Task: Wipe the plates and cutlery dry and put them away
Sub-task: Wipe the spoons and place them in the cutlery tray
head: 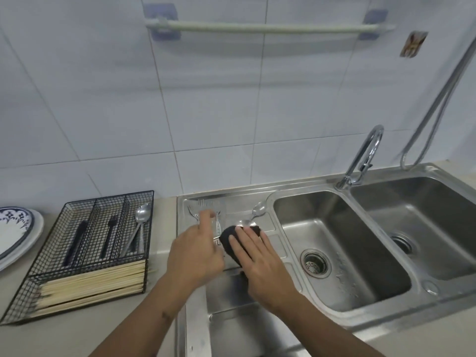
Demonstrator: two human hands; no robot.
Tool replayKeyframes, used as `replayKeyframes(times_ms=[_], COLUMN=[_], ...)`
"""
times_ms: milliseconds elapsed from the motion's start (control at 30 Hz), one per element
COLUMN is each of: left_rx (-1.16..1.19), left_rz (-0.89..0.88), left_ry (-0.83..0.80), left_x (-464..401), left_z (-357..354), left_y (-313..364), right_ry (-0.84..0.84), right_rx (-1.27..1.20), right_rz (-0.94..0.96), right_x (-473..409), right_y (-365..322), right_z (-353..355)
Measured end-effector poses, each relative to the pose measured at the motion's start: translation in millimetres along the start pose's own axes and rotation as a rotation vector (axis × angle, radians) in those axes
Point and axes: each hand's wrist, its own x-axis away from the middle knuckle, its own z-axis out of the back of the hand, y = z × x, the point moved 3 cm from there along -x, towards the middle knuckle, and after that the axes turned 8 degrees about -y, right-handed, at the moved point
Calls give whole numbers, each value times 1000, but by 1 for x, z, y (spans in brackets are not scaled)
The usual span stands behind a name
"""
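A: Any writing to read?

B: None legible; the small brown sticker point(413, 44) on the white tiled wall is too blurred.

A: Count the cutlery.

B: On the steel sink's draining board point(231, 292), near its back edge: about three silver forks point(203, 208), blurred, and two silver spoons point(253, 215). The black wire cutlery basket point(77, 256) on the counter's left holds two silver spoons point(140, 225), two black-handled pieces point(90, 238) and a bundle of pale wooden chopsticks point(90, 282). Stacked plates, the top one blue-patterned point(15, 228), sit at the left edge.

A: The hands?

B: The left hand point(195, 253) reaches over the forks, forefinger stretched to them; whether it grips one, I cannot tell. The right hand point(257, 258) lies flat, fingers straight and together, on a dark crumpled cloth point(229, 240) beside the spoons.
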Motion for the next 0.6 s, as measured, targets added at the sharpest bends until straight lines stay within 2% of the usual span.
replayKeyframes(times_ms=[200, 267, 333, 467, 600], left_rx=[-93, -90, -90, -90, -61], left_rz=[-31, -42, -55, -71, -81], left_ry=[5, 22, 44, 46, 55], left_x=[31, 37, 40, 51, 56], left_z=[11, 13, 17, 17, 17], left_y=[3, 5, 6, 8, 4], right_ry=[38, 64, 48, 3, 69], right_rx=[-81, -121, -103, -60, -15], right_rz=[-107, -69, -49, -143, -30], right_x=[11, 16, 20, 24, 26], right_y=[-22, -34, -33, -21, -42], right_z=[13, 16, 19, 30, 33])
